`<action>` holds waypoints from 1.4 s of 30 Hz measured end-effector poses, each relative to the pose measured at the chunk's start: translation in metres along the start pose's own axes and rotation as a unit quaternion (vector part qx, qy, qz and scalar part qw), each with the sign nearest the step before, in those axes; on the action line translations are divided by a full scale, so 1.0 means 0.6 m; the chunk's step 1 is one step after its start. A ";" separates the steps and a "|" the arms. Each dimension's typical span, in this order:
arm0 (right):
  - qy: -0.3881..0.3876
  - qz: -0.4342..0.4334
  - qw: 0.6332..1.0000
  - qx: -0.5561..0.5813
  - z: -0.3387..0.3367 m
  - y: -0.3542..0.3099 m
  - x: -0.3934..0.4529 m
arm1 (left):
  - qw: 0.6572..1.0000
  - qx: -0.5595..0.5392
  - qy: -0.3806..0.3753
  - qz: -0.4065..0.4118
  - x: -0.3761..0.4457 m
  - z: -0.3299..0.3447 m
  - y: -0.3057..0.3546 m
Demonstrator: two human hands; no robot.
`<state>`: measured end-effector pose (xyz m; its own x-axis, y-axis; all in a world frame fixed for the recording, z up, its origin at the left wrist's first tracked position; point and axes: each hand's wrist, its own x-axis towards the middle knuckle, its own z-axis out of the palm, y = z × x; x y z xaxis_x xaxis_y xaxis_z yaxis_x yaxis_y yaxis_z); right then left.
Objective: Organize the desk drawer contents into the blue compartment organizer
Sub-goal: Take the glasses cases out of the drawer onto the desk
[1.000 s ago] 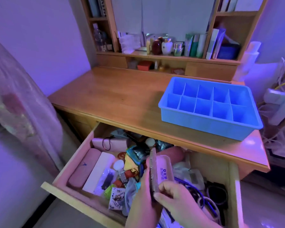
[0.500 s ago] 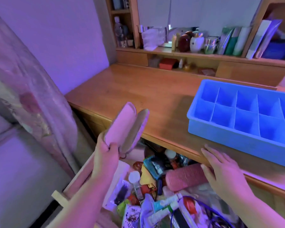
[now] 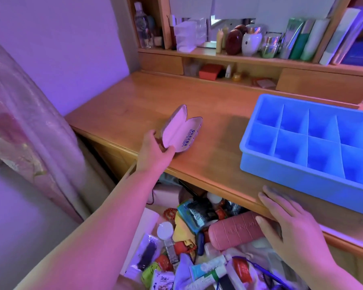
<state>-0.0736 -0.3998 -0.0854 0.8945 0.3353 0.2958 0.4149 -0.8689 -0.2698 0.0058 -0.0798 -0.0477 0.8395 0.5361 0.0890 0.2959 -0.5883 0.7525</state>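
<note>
My left hand [image 3: 155, 151] grips the near end of an open glasses case [image 3: 181, 129] that lies on the wooden desk top [image 3: 214, 155], left of the blue compartment organizer [image 3: 314, 147]. The organizer's compartments hold nothing that I can see. My right hand [image 3: 289, 225] reaches over the open drawer, its straight fingers touching the desk's front edge and the end of a pink ribbed case [image 3: 233, 232] in the drawer.
The drawer [image 3: 189, 243] is packed with several small things: tubes, packets, a white-capped bottle, beads, a blue cord. A shelf unit [image 3: 249, 57] with bottles, jars and books stands at the desk's back. A patterned curtain [image 3: 27, 139] hangs at the left.
My left hand has carried the open glasses case from above the drawer onto the desk top. My right hand has stayed near the pink case at the desk edge.
</note>
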 end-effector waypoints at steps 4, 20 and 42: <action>0.012 0.004 1.000 0.018 0.001 -0.005 0.000 | 0.986 -0.024 0.110 0.121 -0.099 -0.004 -0.081; -0.044 -0.020 0.998 0.046 -0.026 -0.051 -0.002 | 0.924 0.221 -0.155 0.272 -0.139 -0.008 -0.154; 0.037 0.129 0.907 0.399 -0.059 -0.184 0.135 | 0.998 0.027 -0.056 -0.031 -0.252 -0.050 -0.222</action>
<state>-0.0530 -0.2897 0.0006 0.9774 0.1073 0.1821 0.2090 -0.3638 -0.9077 -0.1743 -0.0642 -0.1419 0.8638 0.5028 -0.0319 0.3701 -0.5902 0.7174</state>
